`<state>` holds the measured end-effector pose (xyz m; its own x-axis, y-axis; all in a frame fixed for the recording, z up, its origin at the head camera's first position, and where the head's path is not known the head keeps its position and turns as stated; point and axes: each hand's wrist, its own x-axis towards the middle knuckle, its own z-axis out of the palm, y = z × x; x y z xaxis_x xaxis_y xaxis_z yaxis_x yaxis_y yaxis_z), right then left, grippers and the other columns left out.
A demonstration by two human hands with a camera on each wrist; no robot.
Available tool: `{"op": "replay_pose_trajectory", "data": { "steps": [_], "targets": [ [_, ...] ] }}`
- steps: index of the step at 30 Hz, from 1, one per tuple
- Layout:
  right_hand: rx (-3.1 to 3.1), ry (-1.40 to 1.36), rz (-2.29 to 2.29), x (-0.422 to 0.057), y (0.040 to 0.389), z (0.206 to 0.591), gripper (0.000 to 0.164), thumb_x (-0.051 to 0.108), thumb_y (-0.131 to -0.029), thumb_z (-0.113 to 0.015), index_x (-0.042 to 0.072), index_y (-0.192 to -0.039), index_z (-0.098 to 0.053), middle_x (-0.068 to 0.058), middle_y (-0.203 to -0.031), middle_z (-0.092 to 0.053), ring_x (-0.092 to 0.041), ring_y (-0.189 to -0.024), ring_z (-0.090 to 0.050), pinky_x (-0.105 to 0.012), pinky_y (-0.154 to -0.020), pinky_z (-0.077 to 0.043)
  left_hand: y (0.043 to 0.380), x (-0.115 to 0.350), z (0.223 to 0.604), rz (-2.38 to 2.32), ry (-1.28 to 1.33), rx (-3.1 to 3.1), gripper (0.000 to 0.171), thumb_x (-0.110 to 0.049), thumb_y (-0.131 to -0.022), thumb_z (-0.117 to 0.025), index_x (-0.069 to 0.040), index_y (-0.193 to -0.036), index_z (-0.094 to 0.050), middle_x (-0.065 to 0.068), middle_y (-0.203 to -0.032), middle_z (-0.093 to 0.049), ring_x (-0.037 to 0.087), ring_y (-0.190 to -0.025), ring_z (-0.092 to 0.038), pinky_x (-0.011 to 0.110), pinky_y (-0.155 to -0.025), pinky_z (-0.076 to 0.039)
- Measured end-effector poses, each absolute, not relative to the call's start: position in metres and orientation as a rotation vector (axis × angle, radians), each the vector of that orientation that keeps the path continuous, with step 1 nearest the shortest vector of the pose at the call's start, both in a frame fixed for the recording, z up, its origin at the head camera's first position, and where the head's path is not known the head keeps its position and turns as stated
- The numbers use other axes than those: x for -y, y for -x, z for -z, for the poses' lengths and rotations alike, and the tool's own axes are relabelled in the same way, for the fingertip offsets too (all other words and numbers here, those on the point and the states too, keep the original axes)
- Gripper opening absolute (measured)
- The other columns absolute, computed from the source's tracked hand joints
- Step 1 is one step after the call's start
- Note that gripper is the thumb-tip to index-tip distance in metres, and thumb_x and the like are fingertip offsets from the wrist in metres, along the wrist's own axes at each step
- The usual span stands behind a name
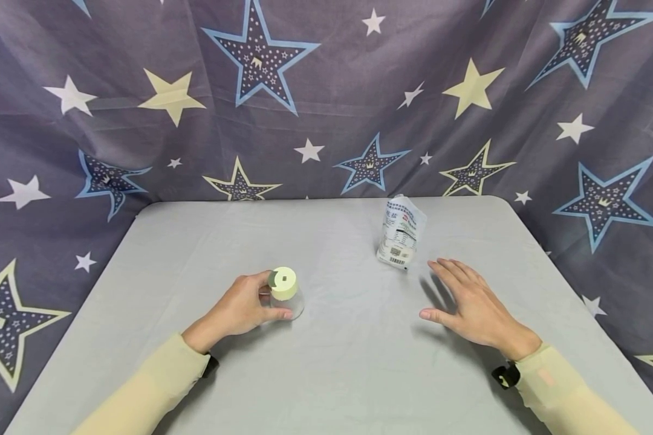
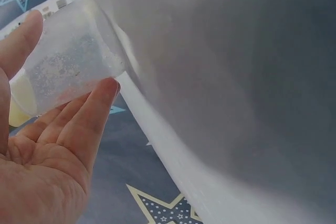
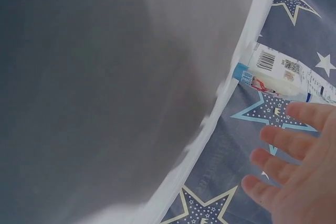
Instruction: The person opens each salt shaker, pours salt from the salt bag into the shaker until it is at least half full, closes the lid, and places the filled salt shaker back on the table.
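Grips a clear container (image 2: 73, 59) with a pale yellow lid (image 1: 285, 284) in the left hand (image 1: 240, 309), between thumb and fingers, upright at the light grey table (image 1: 348, 374), with contact beneath hard to tell. Holds nothing in the right hand (image 1: 470, 305), with fingers extended, thumb spread and its back upward. Just beyond the right fingertips and slightly to their left, apart from both hands, a printed white bag (image 1: 399, 237) on the table, with its long axis near upright and a slight rightward lean at the top. Much nearer to the right hand than to the left; from the left hand, ahead and well to the right.
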<state>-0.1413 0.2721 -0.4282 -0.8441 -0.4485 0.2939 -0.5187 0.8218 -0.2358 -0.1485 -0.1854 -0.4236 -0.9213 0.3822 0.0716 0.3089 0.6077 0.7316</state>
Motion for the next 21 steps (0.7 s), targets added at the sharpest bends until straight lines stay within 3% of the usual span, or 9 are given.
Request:
{"op": "replay_pose_trajectory", "data": {
  "steps": [21],
  "targets": [
    [2.76,-0.761,-0.52,-0.265,0.142,0.429,0.095,0.059,-0.083,-0.078,0.007,-0.154,-0.043,-0.02,-0.151,-0.048,-0.041,-0.14,-0.041,-0.062,-0.113,-0.031,0.146,0.173,0.423,-1.198,-0.611,-2.715,0.071,-0.027,-0.074,-0.095,-0.005,-0.134,-0.062,0.003,-0.119,-0.071,0.021,-0.107,-0.071,0.034,-0.092,-0.057]
  ]
}}
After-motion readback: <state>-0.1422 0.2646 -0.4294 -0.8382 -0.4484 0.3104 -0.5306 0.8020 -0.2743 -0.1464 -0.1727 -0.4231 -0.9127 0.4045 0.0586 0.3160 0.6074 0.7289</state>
